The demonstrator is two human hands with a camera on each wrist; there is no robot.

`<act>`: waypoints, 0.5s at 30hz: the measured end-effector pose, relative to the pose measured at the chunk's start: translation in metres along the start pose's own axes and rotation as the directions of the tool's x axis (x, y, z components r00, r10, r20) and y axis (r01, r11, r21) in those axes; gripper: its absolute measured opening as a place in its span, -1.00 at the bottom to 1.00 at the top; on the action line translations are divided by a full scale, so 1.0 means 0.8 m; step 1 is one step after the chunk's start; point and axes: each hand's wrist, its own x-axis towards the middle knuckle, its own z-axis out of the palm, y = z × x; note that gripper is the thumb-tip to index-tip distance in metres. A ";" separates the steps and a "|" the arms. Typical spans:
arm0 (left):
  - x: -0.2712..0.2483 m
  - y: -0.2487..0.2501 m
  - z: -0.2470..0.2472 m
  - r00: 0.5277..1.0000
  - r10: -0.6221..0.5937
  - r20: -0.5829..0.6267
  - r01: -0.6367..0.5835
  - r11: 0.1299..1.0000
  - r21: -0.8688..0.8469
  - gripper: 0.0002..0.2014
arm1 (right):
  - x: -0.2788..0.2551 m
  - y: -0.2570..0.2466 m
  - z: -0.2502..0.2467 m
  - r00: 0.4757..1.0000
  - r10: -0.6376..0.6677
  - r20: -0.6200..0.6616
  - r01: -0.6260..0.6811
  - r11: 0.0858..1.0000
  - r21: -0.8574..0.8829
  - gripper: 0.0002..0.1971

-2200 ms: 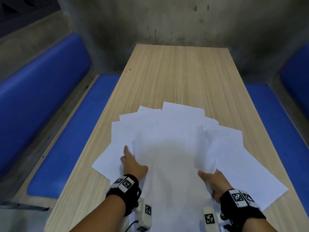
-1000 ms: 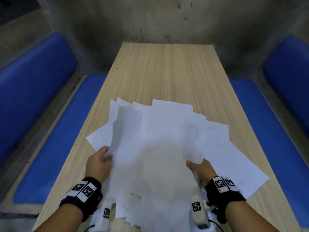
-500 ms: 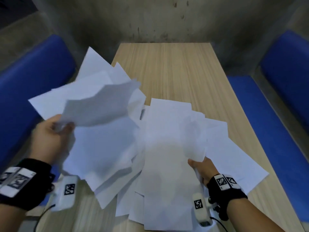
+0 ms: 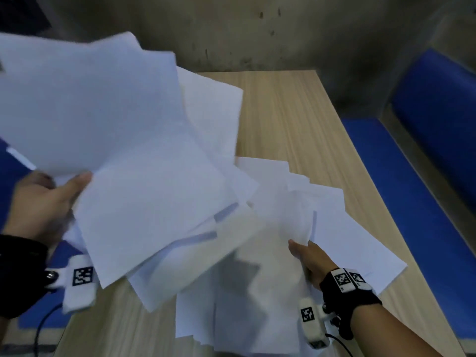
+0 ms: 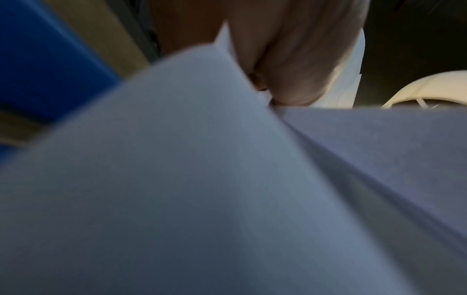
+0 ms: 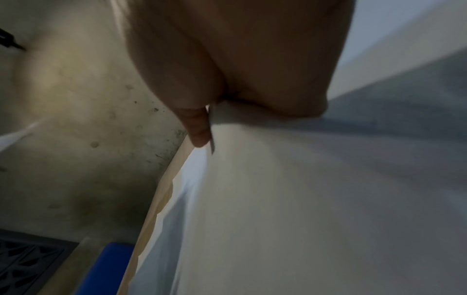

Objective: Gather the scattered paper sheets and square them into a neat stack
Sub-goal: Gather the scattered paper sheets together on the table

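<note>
On the wooden bench (image 4: 296, 117), white paper sheets lie in two groups. Up at the left, the left hand (image 4: 41, 202) holds a loose fan of lifted sheets (image 4: 116, 130) clear of the bench, its thumb lying over their top near one edge and the rest of the hand underneath. These sheets splay at different angles, their far corners reaching over the bench's left side and their lower corners hanging above the pile below. From the left wrist view, the thumb (image 5: 298, 65) presses down on the paper (image 5: 202, 179), which fills most of that picture.

Lower and to the right, the right hand (image 4: 313, 261) pinches the edge of the sheets on the bench (image 4: 342, 233), thumb on top, fingers hidden beneath the paper. That pile is uneven, with corners sticking out toward the bench's right edge and its near edge. In the right wrist view, a fingertip (image 6: 199, 129) lies against a raised paper edge, with the pale sheet (image 6: 303, 199) spreading below.

Blue padded seats run along both sides of the bench, one at the right (image 4: 401, 191); a stained grey wall (image 4: 257, 32) stands behind its far end. Each wrist carries a black band with printed markers.
</note>
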 end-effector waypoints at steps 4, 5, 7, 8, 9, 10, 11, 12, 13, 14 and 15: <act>-0.075 -0.026 0.095 0.919 -0.099 0.383 0.159 0.979 -0.129 -0.84 | -0.020 -0.029 -0.005 0.994 -0.011 0.104 0.013 1.000 -0.021 -0.81; -0.089 -0.042 0.115 0.877 -0.133 0.463 0.216 0.968 -0.130 -0.81 | -0.023 -0.035 -0.003 0.996 -0.030 0.085 0.034 0.999 -0.038 -0.81; -0.115 -0.070 0.145 0.784 -0.214 0.583 0.327 0.940 -0.095 -0.75 | -0.031 -0.044 -0.002 0.994 -0.074 0.086 0.079 0.995 -0.054 -0.39; -0.120 -0.082 0.154 0.746 -0.254 0.616 0.358 0.932 -0.049 -0.74 | -0.030 -0.043 -0.004 0.990 -0.079 0.114 0.079 0.997 0.010 -0.15; -0.130 -0.085 0.163 0.708 -0.273 0.651 0.382 0.924 -0.028 -0.72 | -0.031 -0.043 -0.004 0.985 -0.087 0.149 0.068 0.989 0.132 -0.19; -0.134 -0.091 0.169 0.690 -0.293 0.662 0.408 0.913 -0.021 -0.70 | -0.032 -0.041 -0.002 0.980 -0.089 0.178 0.049 0.974 0.219 -0.41; -0.136 -0.096 0.175 0.679 -0.314 0.663 0.434 0.900 -0.019 -0.69 | -0.033 -0.040 0.000 0.969 -0.091 0.229 0.024 0.960 0.280 -0.59; -0.138 -0.096 0.181 0.668 -0.331 0.666 0.460 0.887 -0.021 -0.69 | -0.032 -0.035 0.001 0.963 -0.097 0.250 0.026 0.962 0.272 -0.63; -0.140 -0.092 0.185 0.650 -0.342 0.678 0.488 0.872 -0.028 -0.69 | -0.032 -0.028 0.003 0.954 -0.122 0.274 0.069 0.978 0.198 -0.54; -0.141 -0.088 0.188 0.629 -0.351 0.694 0.516 0.856 -0.035 -0.67 | -0.029 -0.021 0.004 0.943 -0.164 0.291 0.139 0.985 0.105 -0.44; -0.146 -0.075 0.190 0.615 -0.336 0.713 0.521 0.852 -0.048 -0.63 | -0.028 -0.016 0.007 0.935 -0.197 0.294 0.191 0.980 0.049 -0.43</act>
